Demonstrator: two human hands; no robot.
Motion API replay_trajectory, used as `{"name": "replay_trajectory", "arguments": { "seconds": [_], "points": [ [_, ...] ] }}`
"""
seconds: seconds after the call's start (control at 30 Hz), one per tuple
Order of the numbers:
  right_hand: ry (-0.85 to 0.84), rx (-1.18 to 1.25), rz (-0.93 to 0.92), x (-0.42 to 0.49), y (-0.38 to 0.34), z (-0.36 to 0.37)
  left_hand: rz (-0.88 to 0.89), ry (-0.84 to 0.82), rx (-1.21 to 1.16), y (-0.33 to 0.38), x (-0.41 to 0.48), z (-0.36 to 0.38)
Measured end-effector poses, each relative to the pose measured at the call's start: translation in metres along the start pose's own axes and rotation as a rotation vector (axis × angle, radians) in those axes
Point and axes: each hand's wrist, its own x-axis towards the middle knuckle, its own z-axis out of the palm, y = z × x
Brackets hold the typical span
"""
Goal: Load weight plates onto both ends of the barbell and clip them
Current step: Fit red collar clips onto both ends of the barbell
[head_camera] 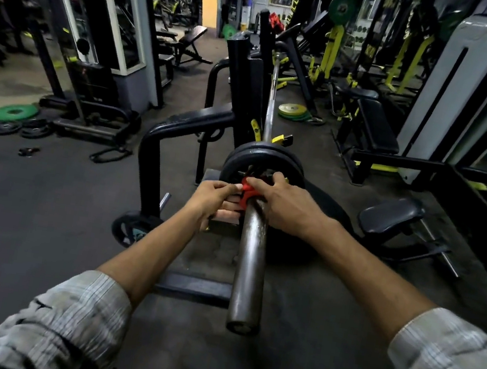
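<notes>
A steel barbell (250, 267) runs away from me on a black rack, its near sleeve end pointing at me. Two black weight plates (259, 156) sit on that sleeve. A red clip (246, 191) wraps the sleeve just in front of the plates. My left hand (215, 196) pinches the clip's left side. My right hand (283, 204) grips the clip and sleeve from the right, fingers over the top toward the plates. The barbell's far end is hidden behind the rack.
A black bench rack frame (180, 130) stands left of the bar. Green and black plates (15, 118) lie on the floor at left, yellow-green plates (294, 111) further back. A padded seat (388, 218) and benches stand at right.
</notes>
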Motion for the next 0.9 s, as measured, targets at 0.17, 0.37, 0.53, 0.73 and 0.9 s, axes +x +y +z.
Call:
{"name": "replay_trajectory", "arguments": {
  "seconds": [0.17, 0.37, 0.53, 0.73, 0.9],
  "points": [
    [0.116, -0.181, 0.003, -0.001, -0.016, -0.026, 0.376, 0.113, 0.592, 0.009, -0.021, -0.040],
    [0.149, -0.011, -0.113, 0.029, -0.089, -0.046, 0.672, 0.159, 1.122, 0.039, -0.057, -0.135],
    [0.073, 0.082, -0.212, 0.061, -0.177, -0.020, 0.659, 0.209, 1.312, 0.037, -0.098, -0.237],
    [-0.086, 0.094, -0.256, 0.092, -0.297, 0.043, 0.536, 0.216, 1.384, -0.009, -0.143, -0.372],
    [-0.179, 0.116, -0.282, 0.111, -0.381, 0.093, 0.403, 0.187, 1.427, -0.050, -0.161, -0.471]
  ]
}}
